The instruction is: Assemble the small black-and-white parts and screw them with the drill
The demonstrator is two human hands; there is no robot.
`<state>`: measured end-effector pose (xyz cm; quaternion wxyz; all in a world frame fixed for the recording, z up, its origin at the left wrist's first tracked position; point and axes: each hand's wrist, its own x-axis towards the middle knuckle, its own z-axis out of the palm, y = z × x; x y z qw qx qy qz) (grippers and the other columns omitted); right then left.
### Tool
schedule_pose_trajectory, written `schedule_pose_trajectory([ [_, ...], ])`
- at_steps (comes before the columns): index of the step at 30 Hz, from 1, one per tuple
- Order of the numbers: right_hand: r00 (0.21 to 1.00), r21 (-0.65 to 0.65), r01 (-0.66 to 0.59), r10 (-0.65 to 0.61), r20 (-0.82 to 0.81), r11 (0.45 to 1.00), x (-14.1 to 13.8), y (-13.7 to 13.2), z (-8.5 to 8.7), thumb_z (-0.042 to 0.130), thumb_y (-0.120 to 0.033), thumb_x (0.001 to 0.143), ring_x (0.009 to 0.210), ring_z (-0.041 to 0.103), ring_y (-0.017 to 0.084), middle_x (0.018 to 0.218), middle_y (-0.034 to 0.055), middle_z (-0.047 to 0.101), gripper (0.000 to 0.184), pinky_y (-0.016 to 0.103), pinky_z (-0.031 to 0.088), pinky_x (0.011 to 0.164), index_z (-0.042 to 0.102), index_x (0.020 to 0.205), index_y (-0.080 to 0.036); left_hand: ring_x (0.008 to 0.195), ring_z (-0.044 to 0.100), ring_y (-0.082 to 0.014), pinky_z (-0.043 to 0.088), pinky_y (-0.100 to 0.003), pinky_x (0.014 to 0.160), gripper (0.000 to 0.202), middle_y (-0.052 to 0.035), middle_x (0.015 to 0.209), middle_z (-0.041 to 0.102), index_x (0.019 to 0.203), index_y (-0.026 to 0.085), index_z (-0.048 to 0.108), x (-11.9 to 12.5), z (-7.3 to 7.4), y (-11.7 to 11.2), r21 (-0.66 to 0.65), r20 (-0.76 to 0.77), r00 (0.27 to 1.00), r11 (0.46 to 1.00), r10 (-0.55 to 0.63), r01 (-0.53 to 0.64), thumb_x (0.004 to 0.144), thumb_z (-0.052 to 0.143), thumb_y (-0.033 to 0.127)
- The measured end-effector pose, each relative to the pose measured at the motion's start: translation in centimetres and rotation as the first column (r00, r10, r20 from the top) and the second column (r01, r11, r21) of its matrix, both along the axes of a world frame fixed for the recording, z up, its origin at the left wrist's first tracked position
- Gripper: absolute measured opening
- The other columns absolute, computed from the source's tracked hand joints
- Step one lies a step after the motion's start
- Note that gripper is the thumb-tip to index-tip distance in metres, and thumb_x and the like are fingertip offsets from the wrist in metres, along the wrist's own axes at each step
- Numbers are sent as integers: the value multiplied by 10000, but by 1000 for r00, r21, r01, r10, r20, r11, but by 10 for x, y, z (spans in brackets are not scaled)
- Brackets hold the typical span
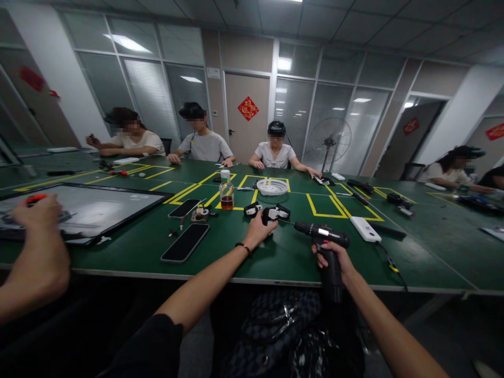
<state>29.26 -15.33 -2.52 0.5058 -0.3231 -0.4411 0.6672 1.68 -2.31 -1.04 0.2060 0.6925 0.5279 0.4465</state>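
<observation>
My right hand (pixel 334 257) is wrapped round the grip of a black cordless drill (pixel 321 231), which points left. Its long thin bit (pixel 286 222) reaches to a black and white device (pixel 275 211) on the green table. My left hand (pixel 258 231) grips that device from the near side, a dark beaded bracelet on the wrist. Whether the bit's tip touches a screw is too small to tell. A similar black and white part (pixel 252 210) lies just left of the device.
Left of my hands are two phones (pixel 186 242), a small motor-like part (pixel 200 213) and a bottle (pixel 227 191). A white basket (pixel 272 187) stands beyond. A white power bank (pixel 365 229) lies right. A co-worker's hand (pixel 37 210) works over a large panel (pixel 114 202); other people sit across.
</observation>
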Motion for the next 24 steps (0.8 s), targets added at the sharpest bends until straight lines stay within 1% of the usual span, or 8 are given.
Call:
schedule_pose_trajectory([
  [5, 998, -73, -46, 43, -40, 996, 6, 13, 1, 498, -331, 847, 427, 395, 110, 473, -11, 468, 285, 254, 445, 520, 669, 881, -105, 1068, 629, -281, 471, -350, 909, 718, -146, 1165, 659, 1305, 164, 508, -3, 0, 3, -6, -42, 998, 999, 47, -47, 724, 703, 538],
  [8, 996, -82, -73, 69, -56, 994, 9, 19, 3, 500, -311, 853, 429, 374, 100, 500, -11, 471, 263, 248, 442, 514, 661, 876, -105, 1080, 623, -281, 466, -346, 918, 723, -147, 1173, 656, 1299, 166, 516, -7, -3, 7, -9, -59, 997, 999, 50, -50, 715, 706, 548],
  [12, 992, -87, -79, 70, -103, 993, 10, 23, 6, 528, -291, 824, 432, 352, 75, 649, 27, 552, 206, 234, 431, 487, 633, 823, -114, 1065, 626, -281, 475, -349, 895, 740, -151, 1172, 654, 1297, 161, 518, -10, -9, 13, -2, -61, 997, 999, 51, -52, 715, 688, 585],
  [14, 990, -97, -86, 75, -119, 992, 11, 25, 6, 528, -291, 816, 430, 343, 70, 691, 36, 563, 193, 231, 426, 473, 621, 804, -122, 1047, 632, -278, 480, -344, 880, 722, -142, 1152, 663, 1281, 169, 532, -11, -11, 15, 4, -62, 997, 999, 46, -46, 719, 677, 599],
  [19, 990, -107, -98, 87, -107, 989, 11, 22, 2, 508, -309, 834, 419, 333, 84, 564, -5, 472, 208, 231, 430, 470, 610, 785, -133, 1042, 637, -278, 480, -338, 877, 709, -138, 1143, 670, 1277, 173, 541, -10, -9, 13, -13, -76, 996, 999, 42, -43, 717, 686, 583],
  [24, 993, -102, -77, 67, -97, 992, 10, 14, 4, 506, -301, 838, 427, 353, 91, 603, 10, 500, 200, 240, 436, 473, 603, 771, -140, 1073, 627, -284, 470, -347, 910, 720, -153, 1171, 661, 1296, 160, 533, -7, -4, 7, -36, -73, 996, 998, 50, -53, 712, 708, 544],
])
